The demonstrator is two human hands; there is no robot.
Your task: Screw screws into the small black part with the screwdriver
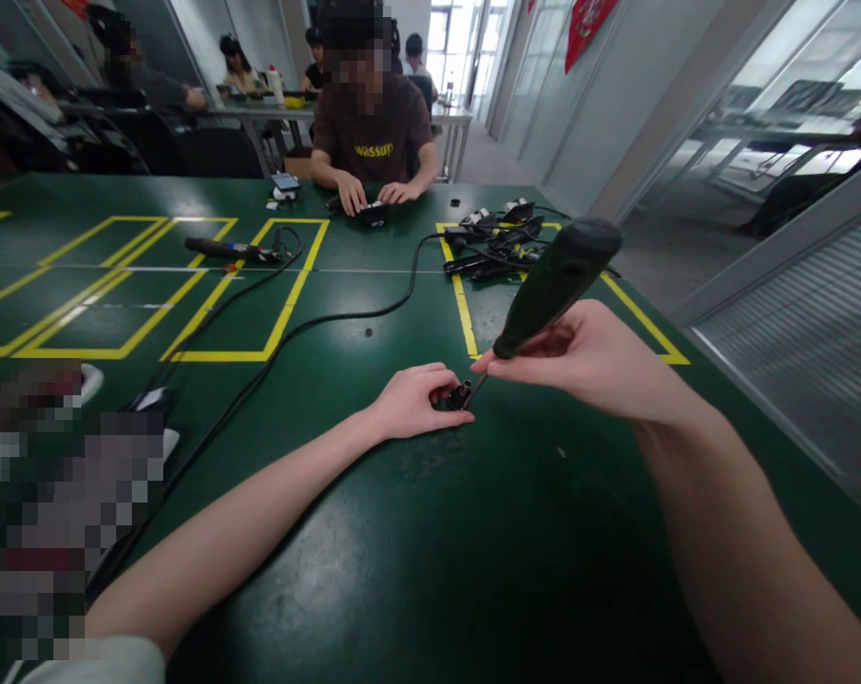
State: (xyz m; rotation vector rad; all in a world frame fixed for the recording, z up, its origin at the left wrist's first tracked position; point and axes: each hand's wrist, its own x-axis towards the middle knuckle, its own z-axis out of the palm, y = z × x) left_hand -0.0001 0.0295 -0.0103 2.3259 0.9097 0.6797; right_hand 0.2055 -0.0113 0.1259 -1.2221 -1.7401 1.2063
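My right hand (580, 359) grips a screwdriver (555, 285) with a thick dark handle, tilted so that its thin metal shaft points down and left. The shaft's tip is at or very near a small black part (460, 394) with a shiny round end; I cannot tell whether it touches. That part is pinched between the thumb and fingers of my left hand (420, 404), low over the green table (430, 532). My left fingers hide some of it, so its full shape does not show.
A pile of black parts and cables (498, 242) lies beyond my right hand. A long black cable (331, 318) crosses the table. At far left lies a dark corded tool (223, 250). Across the table, a person (370, 123) handles a black object (374, 213).
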